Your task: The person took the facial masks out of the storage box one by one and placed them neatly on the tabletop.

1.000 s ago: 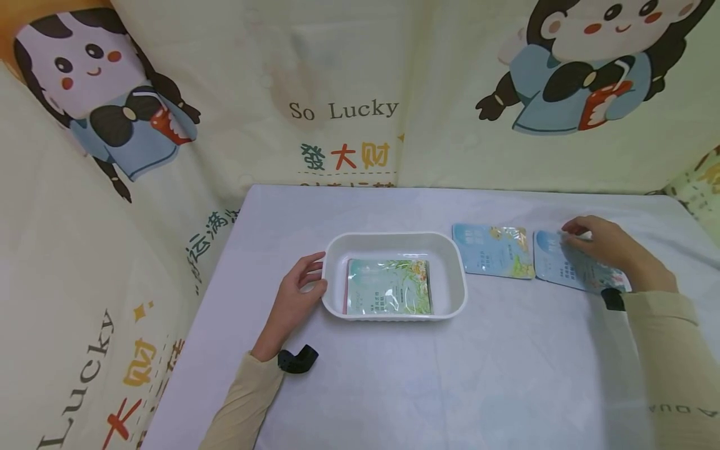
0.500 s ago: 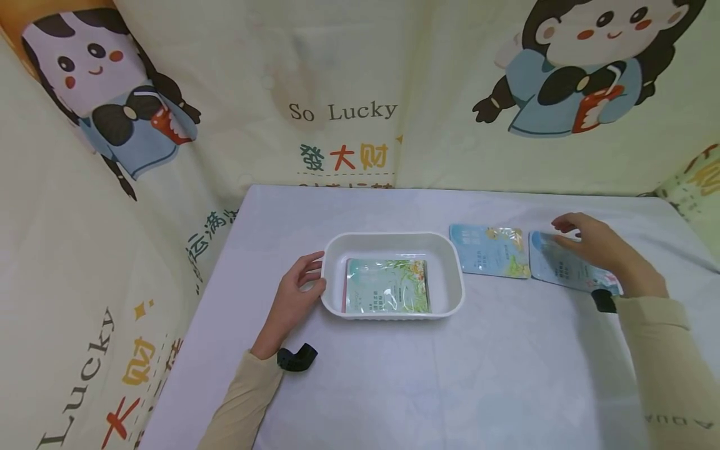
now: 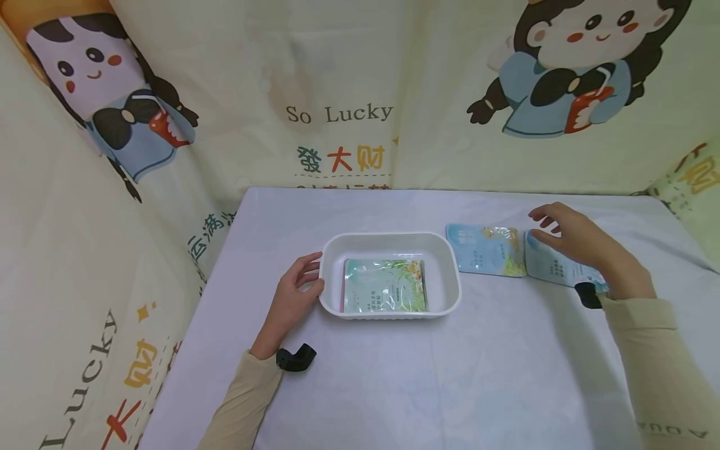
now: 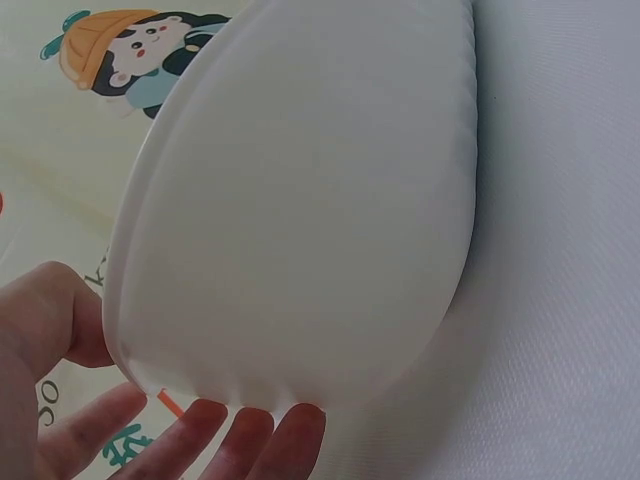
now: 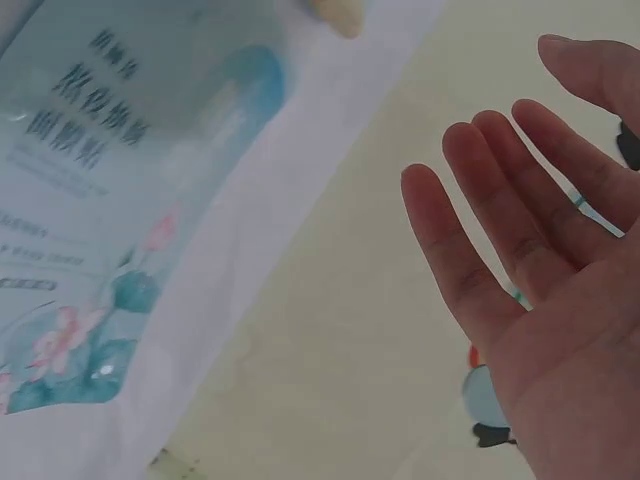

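Observation:
A white plastic tray [image 3: 446,307] stands on the table with a green sheet mask packet [image 3: 384,286] lying in it; a pinkish edge shows at that packet's left side. My left hand [image 3: 292,299] rests on the tray's left end, fingertips and thumb touching its outside. Right of the tray lies a blue sheet mask packet [image 3: 485,250]. A second blue sheet mask packet [image 3: 554,265] lies beyond it, with pink lotus flowers printed on it in the right wrist view. Over this second packet hovers my right hand [image 3: 582,240], fingers spread and holding nothing.
A white cloth covers the table [image 3: 360,387]. Behind it and along the left hangs a cream curtain [image 3: 439,94] with cartoon figures and lettering. Each wrist wears a black camera mount.
My right hand has lifted off the second blue sheet mask packet and moved left. The left hand stays at the tray. The whole head view has shifted slightly.

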`<state>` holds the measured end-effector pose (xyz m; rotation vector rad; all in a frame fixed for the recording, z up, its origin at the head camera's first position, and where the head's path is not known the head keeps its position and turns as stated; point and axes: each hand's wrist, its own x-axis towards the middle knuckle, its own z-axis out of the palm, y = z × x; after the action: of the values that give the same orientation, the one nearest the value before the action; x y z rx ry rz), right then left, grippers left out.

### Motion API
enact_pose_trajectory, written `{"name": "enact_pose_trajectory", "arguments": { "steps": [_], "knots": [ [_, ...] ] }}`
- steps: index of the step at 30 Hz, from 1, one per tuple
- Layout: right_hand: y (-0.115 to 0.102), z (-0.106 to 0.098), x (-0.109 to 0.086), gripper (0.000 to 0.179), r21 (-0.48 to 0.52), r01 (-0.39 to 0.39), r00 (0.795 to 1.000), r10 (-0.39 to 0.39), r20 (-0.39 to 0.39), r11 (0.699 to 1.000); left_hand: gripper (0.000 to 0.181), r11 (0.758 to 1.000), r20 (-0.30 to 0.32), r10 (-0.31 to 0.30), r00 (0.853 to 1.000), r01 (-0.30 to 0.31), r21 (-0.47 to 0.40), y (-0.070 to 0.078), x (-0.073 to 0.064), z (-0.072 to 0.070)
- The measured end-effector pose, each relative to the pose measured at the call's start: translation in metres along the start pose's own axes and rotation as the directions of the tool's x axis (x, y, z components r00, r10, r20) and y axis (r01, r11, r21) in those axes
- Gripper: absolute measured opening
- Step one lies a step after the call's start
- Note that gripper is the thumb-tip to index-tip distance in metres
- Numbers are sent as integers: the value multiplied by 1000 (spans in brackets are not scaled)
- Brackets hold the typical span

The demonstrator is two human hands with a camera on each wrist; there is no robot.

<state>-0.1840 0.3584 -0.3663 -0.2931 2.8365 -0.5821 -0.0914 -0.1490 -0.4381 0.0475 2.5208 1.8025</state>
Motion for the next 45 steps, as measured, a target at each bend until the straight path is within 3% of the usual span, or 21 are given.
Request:
{"name": "enact_pose_trajectory", "arguments": {
  "steps": [11,23,34,41,45],
  "knots": [
    [-45,1,-5,47,5,63,998,-63,-22,998,53,998,7,-65,998,65,16,8,2,2],
    [-84,19,-12,39,-15,240,967,-240,-87,971,50,1000,-1,-11,1000,11,-4,0,-1,0],
    [-107,39,-12,37,12,325,941,-322,-106,946,51,1000,11,-14,1000,14,-7,1,1,1],
    [-122,46,-12,38,38,314,947,-310,-87,949,51,999,28,-29,999,29,18,35,-10,0],
    [-130,46,-12,37,52,337,939,-331,-94,940,51,999,24,-47,999,47,18,29,-8,0]
  ]
}}
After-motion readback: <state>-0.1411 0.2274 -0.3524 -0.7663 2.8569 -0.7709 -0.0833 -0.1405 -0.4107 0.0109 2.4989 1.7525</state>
